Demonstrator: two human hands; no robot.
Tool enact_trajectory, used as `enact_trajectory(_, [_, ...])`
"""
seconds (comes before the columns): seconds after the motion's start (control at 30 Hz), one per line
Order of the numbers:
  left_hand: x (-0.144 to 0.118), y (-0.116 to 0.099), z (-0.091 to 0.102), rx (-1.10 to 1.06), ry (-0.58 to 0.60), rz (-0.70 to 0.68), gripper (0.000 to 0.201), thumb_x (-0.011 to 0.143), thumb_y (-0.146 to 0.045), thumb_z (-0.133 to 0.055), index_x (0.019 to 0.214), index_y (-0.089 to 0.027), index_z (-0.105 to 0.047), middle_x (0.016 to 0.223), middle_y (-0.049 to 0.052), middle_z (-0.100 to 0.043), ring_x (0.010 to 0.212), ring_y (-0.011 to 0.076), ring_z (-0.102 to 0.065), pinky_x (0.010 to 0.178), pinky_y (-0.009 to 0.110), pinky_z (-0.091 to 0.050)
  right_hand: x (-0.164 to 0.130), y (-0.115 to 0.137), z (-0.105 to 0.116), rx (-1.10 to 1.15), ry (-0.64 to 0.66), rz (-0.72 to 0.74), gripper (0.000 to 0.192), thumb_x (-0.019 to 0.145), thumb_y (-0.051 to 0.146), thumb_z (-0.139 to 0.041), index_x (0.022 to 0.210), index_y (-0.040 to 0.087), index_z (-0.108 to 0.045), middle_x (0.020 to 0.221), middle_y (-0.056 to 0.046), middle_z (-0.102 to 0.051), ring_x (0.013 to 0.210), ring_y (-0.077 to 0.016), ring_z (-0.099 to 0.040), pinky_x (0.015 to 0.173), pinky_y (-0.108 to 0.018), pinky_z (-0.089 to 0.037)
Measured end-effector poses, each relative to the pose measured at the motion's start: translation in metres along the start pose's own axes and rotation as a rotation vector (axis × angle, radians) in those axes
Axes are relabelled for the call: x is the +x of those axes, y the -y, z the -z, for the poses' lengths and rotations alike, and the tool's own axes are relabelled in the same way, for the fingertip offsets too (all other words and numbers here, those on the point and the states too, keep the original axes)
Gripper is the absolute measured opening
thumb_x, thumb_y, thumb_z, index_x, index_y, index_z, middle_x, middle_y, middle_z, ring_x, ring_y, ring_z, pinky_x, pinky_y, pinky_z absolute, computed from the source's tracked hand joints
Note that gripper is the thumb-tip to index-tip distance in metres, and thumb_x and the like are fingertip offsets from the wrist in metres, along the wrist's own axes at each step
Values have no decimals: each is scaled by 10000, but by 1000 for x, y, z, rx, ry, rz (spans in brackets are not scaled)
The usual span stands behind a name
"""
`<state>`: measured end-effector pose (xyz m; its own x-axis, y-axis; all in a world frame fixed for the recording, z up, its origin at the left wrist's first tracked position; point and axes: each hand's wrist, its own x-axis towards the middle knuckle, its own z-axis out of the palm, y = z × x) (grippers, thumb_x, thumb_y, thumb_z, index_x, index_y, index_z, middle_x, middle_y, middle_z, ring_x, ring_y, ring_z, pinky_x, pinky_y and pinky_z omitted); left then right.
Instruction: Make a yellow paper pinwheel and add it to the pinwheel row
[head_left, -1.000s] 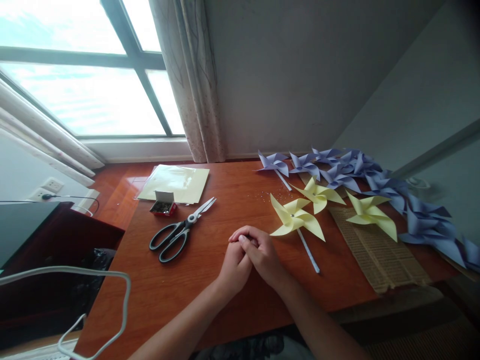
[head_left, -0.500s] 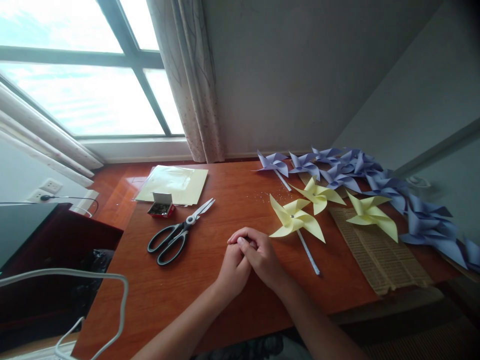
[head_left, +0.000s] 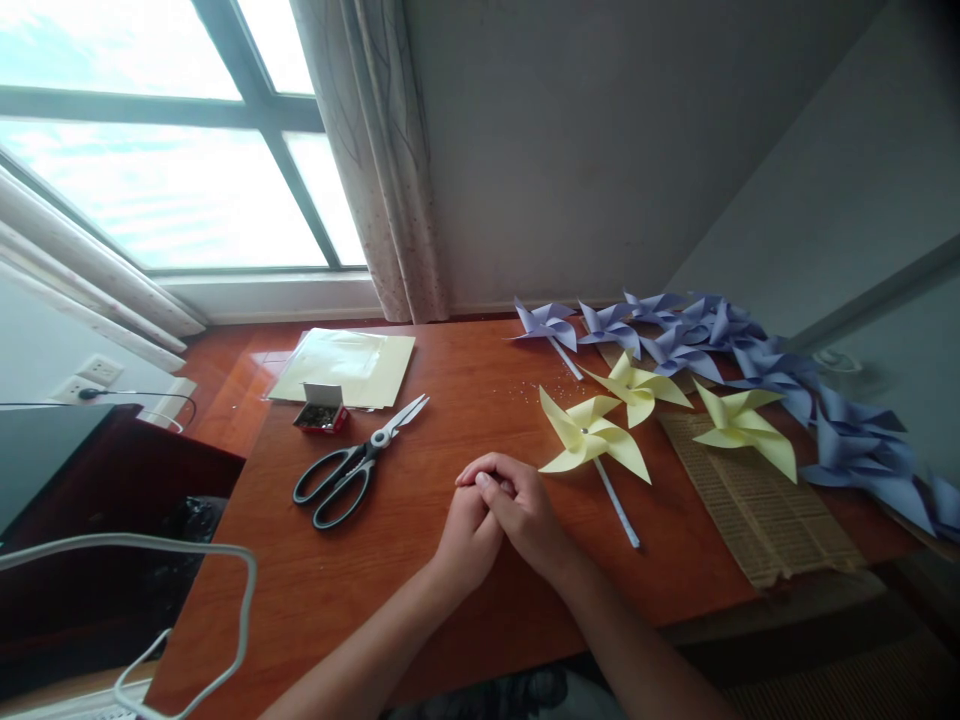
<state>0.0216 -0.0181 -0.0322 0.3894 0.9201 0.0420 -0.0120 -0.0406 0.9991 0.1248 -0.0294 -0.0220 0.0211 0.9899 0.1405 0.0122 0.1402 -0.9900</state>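
The surface is a reddish-brown wooden top that runs from the window wall toward the person. A patterned curtain hangs at its far edge beside the window.

A woven mat lies on the right part of the surface. A row of purple pinwheels follows the far and right edges. Three yellow pinwheels lie in front of that row: the nearest yellow pinwheel, with a pale stick pointing toward the person, lies directly on the wood; a second yellow pinwheel lies just behind it; a third yellow pinwheel rests on the mat.

A stack of pale yellow paper lies at the far left of the surface. A small open box of pins sits at its near edge. Black-handled scissors lie closed just beside the box, blades pointing toward the far right.

The left hand and the right hand rest on the surface at its centre, clasped together, the right hand's fingers wrapped over the left. Each grip is closed on the other hand only; no object is visible in either. The nearest yellow pinwheel lies just beside the right hand, apart from it. The scissors lie near the left hand, not touching.

A white cable loops off the left edge of the surface.
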Motion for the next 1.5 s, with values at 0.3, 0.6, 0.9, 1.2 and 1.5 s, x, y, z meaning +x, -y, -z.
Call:
enact_trajectory(0.3, [0, -2, 0, -11, 7, -3, 274, 871, -244, -523, 638, -135, -617, 644, 48, -665, 631, 175, -625, 601, 254, -488, 1, 0, -1, -1, 2, 6, 203, 915, 164, -534, 897, 200, -734, 911, -36, -756, 885, -203, -699, 823, -307, -525])
enact_trajectory(0.6, [0, -3, 0, -11, -1, 10, 252, 856, -239, -533, 648, -135, -631, 659, 56, -689, 643, 190, -652, 602, 259, -497, 0, -1, -1, -8, -6, -8, 208, 918, 168, -534, 898, 209, -737, 910, -32, -758, 884, -200, -699, 825, -308, -525])
enact_trajectory(0.9, [1, -4, 0, -3, -2, 13, 234, 848, -227, -537, 664, -133, -647, 682, 60, -703, 668, 193, -662, 611, 256, -499, 1, 1, -1, -14, -22, -9, 210, 914, 168, -539, 896, 211, -743, 913, -30, -761, 879, -194, -699, 816, -301, -527])
enact_trajectory(1.2, [2, -3, 2, 6, 16, 12, 248, 851, -251, -555, 644, -138, -630, 640, 40, -665, 636, 170, -610, 591, 243, -472, 0, 1, -1, -37, -30, -15, 206, 917, 169, -538, 909, 201, -742, 908, -31, -757, 877, -193, -694, 813, -292, -523])
enact_trajectory(1.5, [1, -4, 2, 7, 15, 28, 231, 848, -244, -558, 667, -135, -649, 672, 46, -686, 670, 185, -635, 621, 255, -487, 0, 1, -1, -60, -23, -10, 209, 922, 180, -529, 901, 205, -735, 909, -30, -758, 876, -192, -697, 820, -293, -524])
